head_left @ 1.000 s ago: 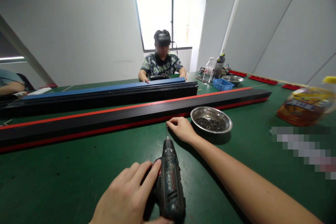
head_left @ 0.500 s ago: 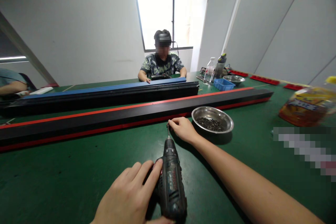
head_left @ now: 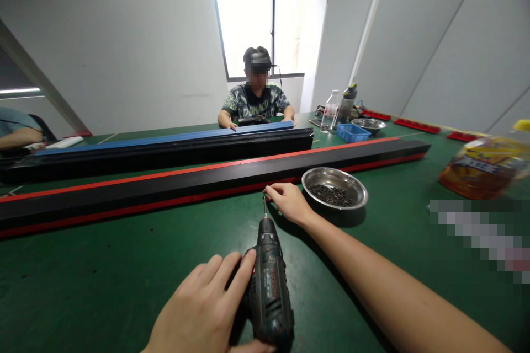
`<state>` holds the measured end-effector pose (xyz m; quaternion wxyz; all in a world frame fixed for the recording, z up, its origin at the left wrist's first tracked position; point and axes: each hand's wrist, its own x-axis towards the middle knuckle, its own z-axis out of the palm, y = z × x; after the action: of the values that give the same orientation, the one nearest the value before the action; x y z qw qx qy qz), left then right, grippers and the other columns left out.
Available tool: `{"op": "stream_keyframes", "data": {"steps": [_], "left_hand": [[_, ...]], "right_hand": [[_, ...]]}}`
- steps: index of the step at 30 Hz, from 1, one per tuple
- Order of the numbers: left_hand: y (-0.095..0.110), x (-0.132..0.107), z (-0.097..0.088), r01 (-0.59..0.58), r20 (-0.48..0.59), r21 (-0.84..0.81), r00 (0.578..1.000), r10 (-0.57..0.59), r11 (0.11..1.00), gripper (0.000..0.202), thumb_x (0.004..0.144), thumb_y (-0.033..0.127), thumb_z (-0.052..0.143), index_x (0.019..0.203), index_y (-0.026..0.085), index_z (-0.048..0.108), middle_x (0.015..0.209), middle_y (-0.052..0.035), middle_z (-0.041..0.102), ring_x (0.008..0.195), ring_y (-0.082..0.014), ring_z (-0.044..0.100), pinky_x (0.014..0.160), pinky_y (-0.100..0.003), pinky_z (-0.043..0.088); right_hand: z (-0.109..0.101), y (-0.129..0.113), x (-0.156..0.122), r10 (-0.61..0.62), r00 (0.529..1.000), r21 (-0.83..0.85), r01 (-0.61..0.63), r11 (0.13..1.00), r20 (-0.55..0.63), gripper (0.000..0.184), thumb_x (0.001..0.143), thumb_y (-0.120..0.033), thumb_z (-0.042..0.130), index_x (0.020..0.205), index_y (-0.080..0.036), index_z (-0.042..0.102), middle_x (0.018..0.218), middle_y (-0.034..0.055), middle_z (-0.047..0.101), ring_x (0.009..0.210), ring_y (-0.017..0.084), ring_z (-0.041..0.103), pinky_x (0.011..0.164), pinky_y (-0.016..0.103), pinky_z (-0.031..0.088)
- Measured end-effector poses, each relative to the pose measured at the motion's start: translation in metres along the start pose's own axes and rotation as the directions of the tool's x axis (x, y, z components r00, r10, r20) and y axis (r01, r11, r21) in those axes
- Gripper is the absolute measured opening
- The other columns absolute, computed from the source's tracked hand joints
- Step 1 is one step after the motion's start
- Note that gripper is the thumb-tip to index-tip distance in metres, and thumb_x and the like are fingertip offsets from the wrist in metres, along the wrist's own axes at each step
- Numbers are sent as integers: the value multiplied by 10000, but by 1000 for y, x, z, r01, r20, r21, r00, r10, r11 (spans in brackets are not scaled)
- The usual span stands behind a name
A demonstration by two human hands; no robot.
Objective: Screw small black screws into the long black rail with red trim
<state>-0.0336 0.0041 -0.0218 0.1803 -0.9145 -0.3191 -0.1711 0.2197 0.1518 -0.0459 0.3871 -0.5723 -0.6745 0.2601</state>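
My left hand [head_left: 207, 303] grips a dark cordless drill [head_left: 269, 281] low in the middle of the view, its bit pointing away towards a long black rail with red edges [head_left: 199, 179]. At the tip of the bit, my right hand [head_left: 287, 201] pinches something too small to make out, close to the rail's near edge. Just right of that hand sits a metal bowl [head_left: 335, 187] of small dark screws.
A second black rail with a blue strip [head_left: 174, 146] lies further back, where another person sits with hands on it. A blue bin [head_left: 351, 132], bottles [head_left: 330, 111] and another bowl stand at the back right. An orange-yellow bottle [head_left: 484, 162] lies at right. A sleeve shows at far left.
The drill and both hands have shifted slightly; the right hand stays pinched at the bit tip.
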Motion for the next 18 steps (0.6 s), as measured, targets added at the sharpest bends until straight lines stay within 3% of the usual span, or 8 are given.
{"op": "stream_keyframes", "data": {"steps": [4,10,15,18], "left_hand": [[0,2,-1,-19,-14,8,1000,19,1000,950,865,884,555,1404,105,620,1222,-125,763,927,-261,692,793,-384,549],[1,2,0,-2,-10,-16,1000,2,1000,978,830,876,615,1441,113,591,1226,-122,756,934,-266,686,793,-381,555],[5,4,-1,118,82,-91,990,-111,989,912,798,778,731,1458,165,589,1248,-116,732,983,-296,682,830,-425,567],[6,7,1,203,154,-128,971,-183,971,874,852,761,688,1503,194,552,1303,-119,702,1049,-316,667,876,-455,563]], "right_hand": [[-2,2,1,-11,998,150,1,989,68,318,974,-395,606,969,-178,838,905,57,818,658,153,682,610,241,480],[-2,4,2,18,997,181,-31,983,76,307,954,-392,631,948,-168,841,890,60,814,583,129,641,590,236,479],[0,4,0,29,999,133,-25,991,-28,295,950,-353,618,983,-164,842,972,77,825,689,168,712,679,264,538],[1,2,-2,28,999,111,-24,994,-34,278,944,-335,624,984,-166,841,977,78,827,718,183,732,717,279,557]]}}
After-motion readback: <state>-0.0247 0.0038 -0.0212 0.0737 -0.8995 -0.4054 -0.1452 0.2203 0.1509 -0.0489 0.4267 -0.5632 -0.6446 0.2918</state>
